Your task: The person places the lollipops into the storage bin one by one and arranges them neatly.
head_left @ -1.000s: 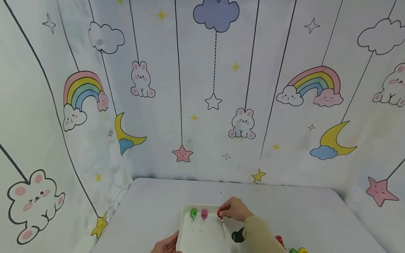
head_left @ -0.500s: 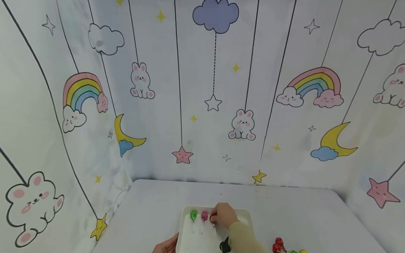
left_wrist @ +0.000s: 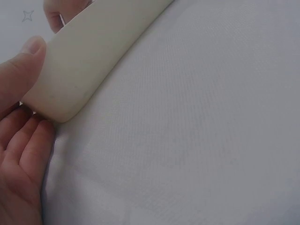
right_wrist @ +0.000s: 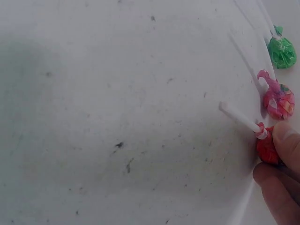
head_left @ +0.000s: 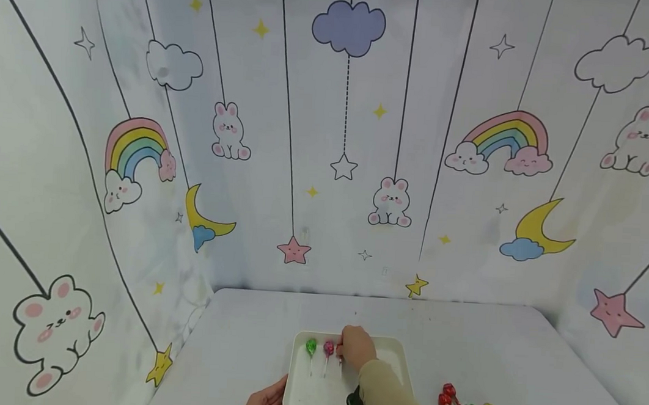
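We identify the tray (head_left: 311,400) as white, dark-speckled. From its ten to eleven o'clock, we identify green, mottled pink and red lollipops (head_left: 328,348).

Moved leftward over the white tray (head_left: 314,399) with the red lollipop (right_wrist: 266,149) in the right hand (head_left: 358,348), from a clear gap to just beside the pink lollipop (head_left: 328,348). Swung its stick (right_wrist: 240,117) from a rightward slant to nearly in line with the pink one's. Drew the beige sleeve (head_left: 388,394) left as well, uncovering the tray's far right corner and more loose lollipops (head_left: 445,401) on the counter (head_left: 488,345).
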Motion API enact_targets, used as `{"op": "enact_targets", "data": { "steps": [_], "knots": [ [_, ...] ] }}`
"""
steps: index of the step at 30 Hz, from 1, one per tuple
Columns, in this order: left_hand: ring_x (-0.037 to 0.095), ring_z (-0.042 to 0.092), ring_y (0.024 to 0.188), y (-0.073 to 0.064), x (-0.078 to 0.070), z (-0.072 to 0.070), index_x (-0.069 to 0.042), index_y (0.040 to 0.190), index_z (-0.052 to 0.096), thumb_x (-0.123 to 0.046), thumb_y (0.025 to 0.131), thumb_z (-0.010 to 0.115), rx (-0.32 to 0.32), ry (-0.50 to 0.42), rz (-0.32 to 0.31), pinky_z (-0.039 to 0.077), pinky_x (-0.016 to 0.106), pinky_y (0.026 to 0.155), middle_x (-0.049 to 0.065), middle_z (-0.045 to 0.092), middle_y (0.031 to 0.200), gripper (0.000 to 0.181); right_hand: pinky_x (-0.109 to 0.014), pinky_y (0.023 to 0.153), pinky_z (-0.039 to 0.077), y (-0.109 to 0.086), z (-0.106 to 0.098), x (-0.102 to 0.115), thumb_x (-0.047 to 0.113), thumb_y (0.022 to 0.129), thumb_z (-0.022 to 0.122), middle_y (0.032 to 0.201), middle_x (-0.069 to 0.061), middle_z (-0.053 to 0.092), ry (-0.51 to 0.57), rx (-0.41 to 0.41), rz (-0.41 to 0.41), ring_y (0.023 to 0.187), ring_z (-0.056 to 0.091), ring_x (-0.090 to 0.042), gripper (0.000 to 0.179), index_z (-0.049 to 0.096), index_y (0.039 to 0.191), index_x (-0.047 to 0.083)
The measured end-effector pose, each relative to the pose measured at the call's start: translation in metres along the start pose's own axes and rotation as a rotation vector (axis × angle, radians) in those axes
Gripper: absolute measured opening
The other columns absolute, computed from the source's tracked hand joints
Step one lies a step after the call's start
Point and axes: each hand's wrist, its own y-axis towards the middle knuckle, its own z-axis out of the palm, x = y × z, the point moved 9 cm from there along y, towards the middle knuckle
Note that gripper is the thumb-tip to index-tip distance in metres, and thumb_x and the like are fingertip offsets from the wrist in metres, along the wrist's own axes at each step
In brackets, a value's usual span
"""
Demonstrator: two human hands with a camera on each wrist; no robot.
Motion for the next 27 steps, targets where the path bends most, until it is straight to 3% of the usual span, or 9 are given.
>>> {"op": "enact_targets", "data": {
  "steps": [9, 17, 22, 27],
  "knots": [
    [0.053, 0.031, 0.144, -0.003, -0.01, 0.006, 0.022, 0.151, 0.018, -0.012, 0.099, 0.069, 0.018, 0.036, 0.03, 0.054, 0.029, 0.106, 0.045, 0.022, 0.155, 0.081, -0.026, 0.054, 0.046, -0.004, -0.005, 0.0, 0.008, 0.084, 0.083, 0.064, 0.003, 0.059, 0.032, -0.002, -0.002, 0.059, 0.049, -0.011, 0.023, 0.064, 0.071, 0.008],
    [0.053, 0.031, 0.145, -0.001, -0.005, 0.004, 0.022, 0.151, 0.018, -0.012, 0.098, 0.07, 0.017, 0.031, 0.022, 0.054, 0.03, 0.106, 0.044, 0.023, 0.155, 0.081, -0.026, 0.056, 0.045, -0.001, 0.003, -0.012, 0.012, 0.084, 0.084, 0.065, 0.004, 0.057, 0.036, -0.005, 0.026, 0.06, 0.049, -0.012, 0.023, 0.064, 0.073, 0.01],
    [0.053, 0.03, 0.145, 0.0, -0.002, 0.002, 0.021, 0.152, 0.018, -0.011, 0.098, 0.07, 0.021, 0.03, 0.018, 0.054, 0.03, 0.106, 0.044, 0.022, 0.156, 0.081, -0.029, 0.059, 0.05, -0.001, -0.001, -0.014, 0.013, 0.085, 0.083, 0.069, 0.001, 0.06, 0.074, 0.008, 0.079, 0.064, 0.052, -0.015, 0.018, 0.067, 0.079, 0.008],
    [0.054, 0.029, 0.145, -0.001, -0.004, 0.002, 0.021, 0.152, 0.018, -0.014, 0.098, 0.07, 0.011, 0.05, 0.02, 0.054, 0.029, 0.105, 0.044, 0.022, 0.155, 0.082, -0.035, 0.068, 0.06, -0.005, -0.022, -0.01, 0.01, 0.086, 0.082, 0.079, -0.004, 0.069, 0.156, -0.02, 0.076, 0.072, 0.059, -0.017, 0.011, 0.074, 0.087, 0.003]
  ]
}}
